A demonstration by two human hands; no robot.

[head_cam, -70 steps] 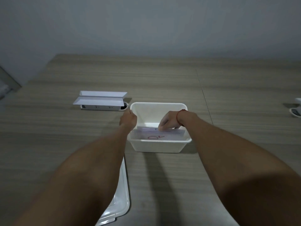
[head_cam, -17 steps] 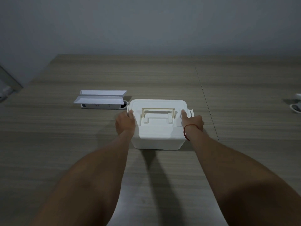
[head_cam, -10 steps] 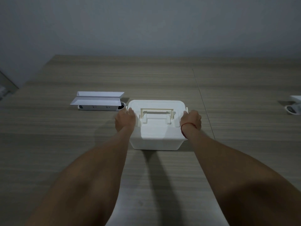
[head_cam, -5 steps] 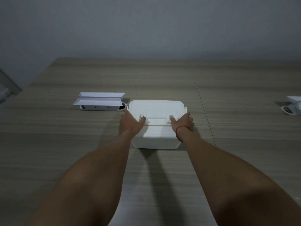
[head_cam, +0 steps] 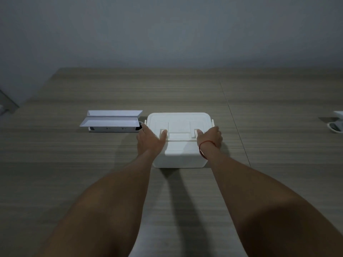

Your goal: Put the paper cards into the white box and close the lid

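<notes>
The white box (head_cam: pixel 179 140) sat mid-tabletop (head_cam: pixel 278 154) with its lid (head_cam: pixel 179 120) on and handle (head_cam: pixel 179 136) folded flat, running left-right. Left hand (head_cam: pixel 149 140) and right hand (head_cam: pixel 210 137) lay spread, fingers apart, clamping nothing, equally near. Cards weren't visible.

Dim, cool light from behind casts forearm shadows on the table (head_cam: pixel 185 93); wide-angle edges bend.
</notes>
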